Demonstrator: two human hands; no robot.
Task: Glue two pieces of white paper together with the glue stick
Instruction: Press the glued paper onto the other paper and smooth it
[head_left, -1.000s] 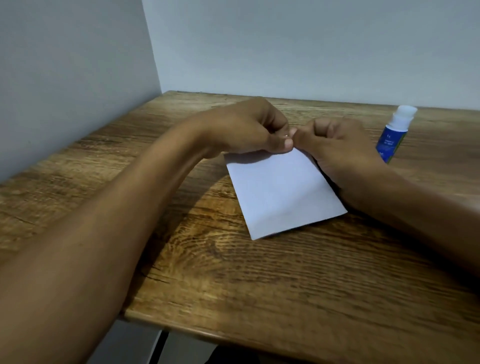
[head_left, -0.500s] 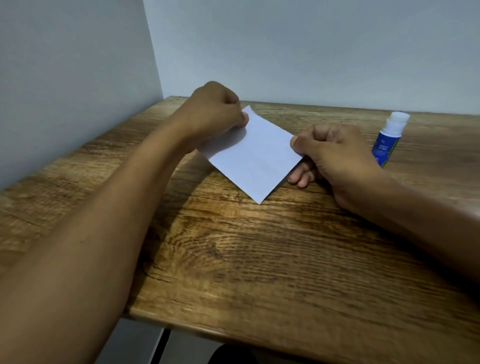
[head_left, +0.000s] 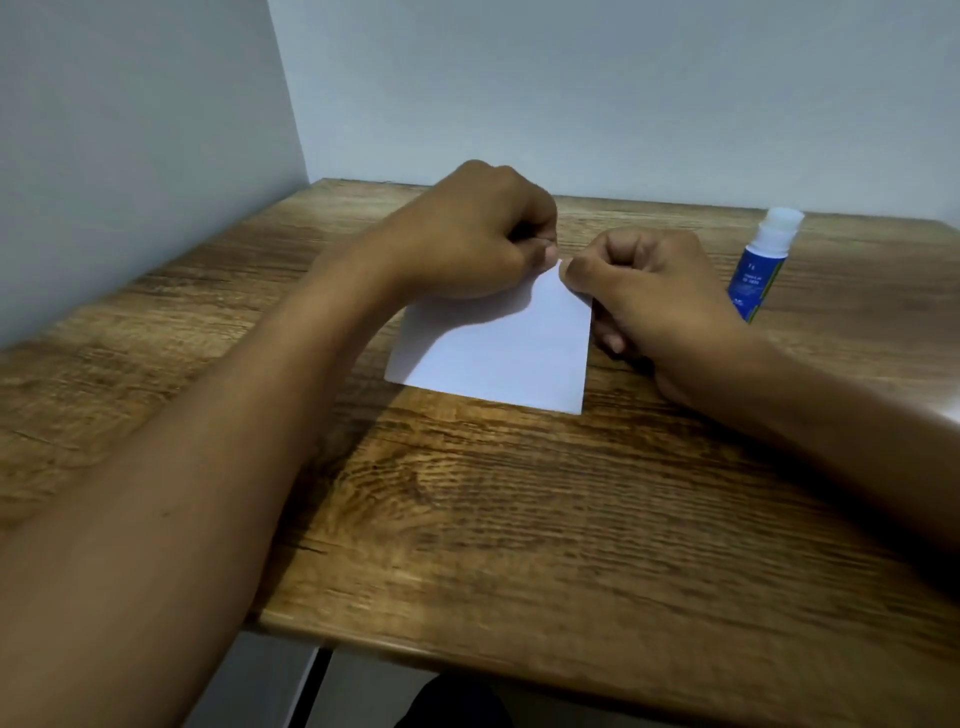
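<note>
Paper (head_left: 498, 348) pinched by left hand (head_left: 478, 234), right hand (head_left: 660, 291).

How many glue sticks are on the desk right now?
1. The glue stick stands capped on the wooden desk, past the right hand, untouched. Both hands pinch the white paper; the left hand could hide something small.

A flat white rectangular paper sheet (head_left: 498, 353) lies on the wooden desk (head_left: 519, 519), its near edge free and its far corner lifted slightly; whether it is one sheet or two stacked cannot be told. A blue cylindrical glue stick with a white cap (head_left: 761, 260) stands upright, well apart to the right of the paper, capped.
</note>
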